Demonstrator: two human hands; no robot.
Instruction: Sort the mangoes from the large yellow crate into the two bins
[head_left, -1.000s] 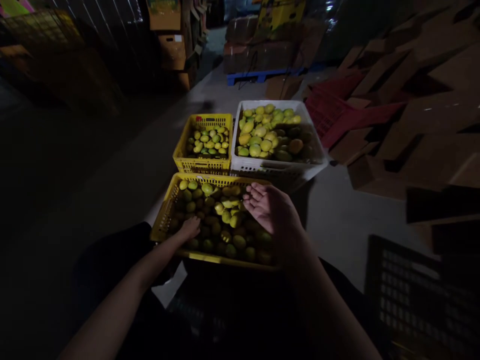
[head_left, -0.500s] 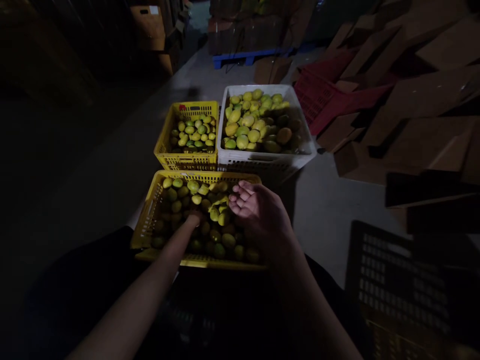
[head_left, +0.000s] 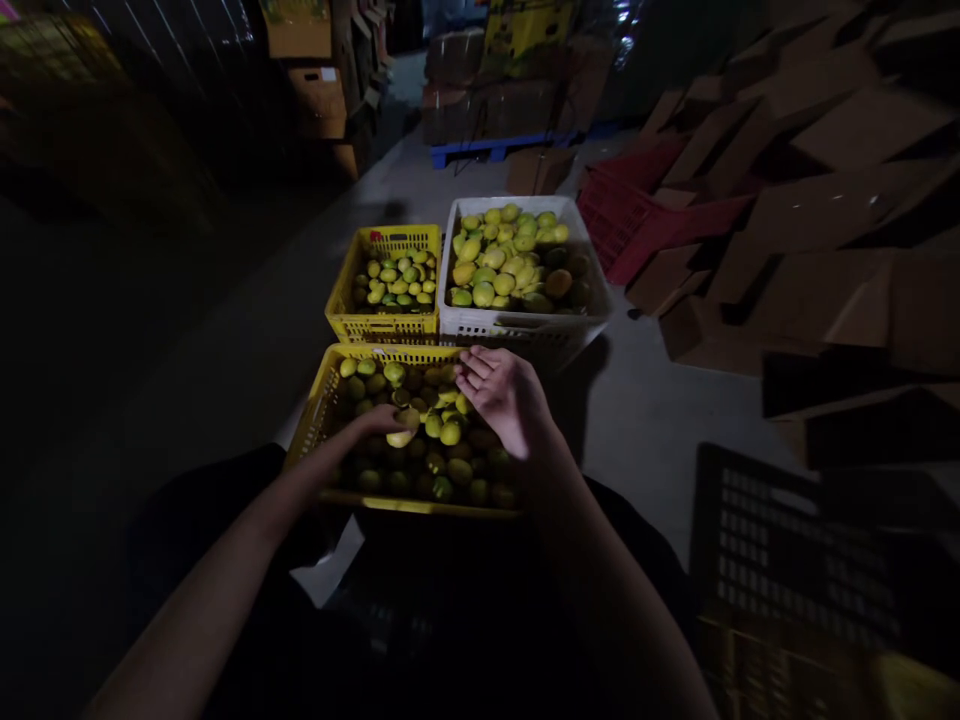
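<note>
A yellow plastic crate (head_left: pixel 315 425) of green-yellow lemons sits right in front of me. My left hand (head_left: pixel 379 425) reaches into its middle, fingers curled over one pale yellow lemon (head_left: pixel 399 437). My right hand (head_left: pixel 504 395) hovers above the crate's far right corner, palm turned up, fingers loosely spread, with nothing in it. Behind stand a smaller yellow crate (head_left: pixel 382 325) of small greenish lemons and a white crate (head_left: pixel 517 325) of larger yellow ones.
Flattened cardboard boxes (head_left: pixel 810 220) and red crates (head_left: pixel 637 215) pile up on the right. A dark crate (head_left: pixel 795 560) lies near right. A blue pallet (head_left: pixel 502 148) with stacked boxes stands at the back. Bare concrete floor (head_left: pixel 247 330) stretches left, in deep shadow.
My left hand moved from the crate's left part toward its middle and closed over a lemon. My right hand stayed over the far right corner, palm up. The camera shifted a little.
</note>
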